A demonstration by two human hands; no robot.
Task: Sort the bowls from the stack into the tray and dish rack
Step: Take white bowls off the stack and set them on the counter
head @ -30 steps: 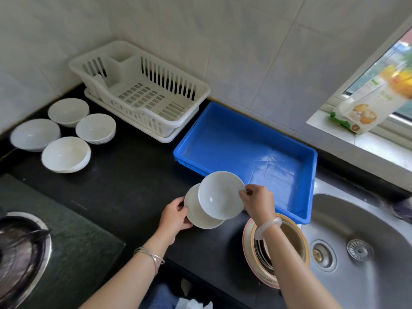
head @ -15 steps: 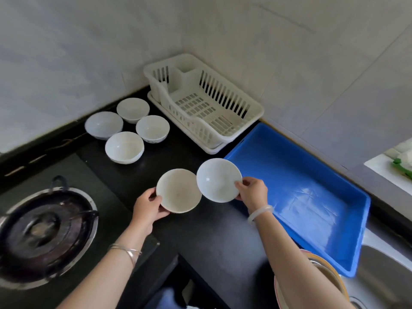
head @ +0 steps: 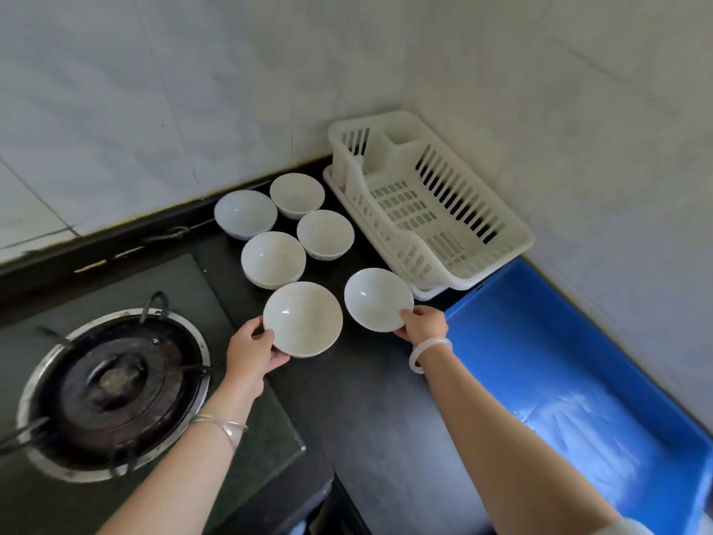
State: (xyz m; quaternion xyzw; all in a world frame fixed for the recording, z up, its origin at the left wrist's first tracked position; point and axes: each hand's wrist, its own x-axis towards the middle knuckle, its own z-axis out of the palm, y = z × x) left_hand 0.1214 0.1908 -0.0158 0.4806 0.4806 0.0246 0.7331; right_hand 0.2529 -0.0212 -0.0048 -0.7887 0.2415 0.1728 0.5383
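Here, head view. The left hand (head: 250, 351) pinches the near rim of a glossy white round bowl (head: 303, 318), thumb on top and fingers beneath. The right hand (head: 422, 324) pinches a second white bowl (head: 378, 299) the same way. Both bowls are mouth-up and apart over the black countertop (head: 386, 399).

The second bowl lies ahead of the right fingers, just beside the near corner of the white slotted plastic dish rack (head: 418, 260). The blue plastic tray (head: 540, 361) begins just right of that hand, so I judge the right hand nearer both.

Compared with half a second ago, both bowls sit farther back. The first is now beside four loose white bowls (head: 273, 258).
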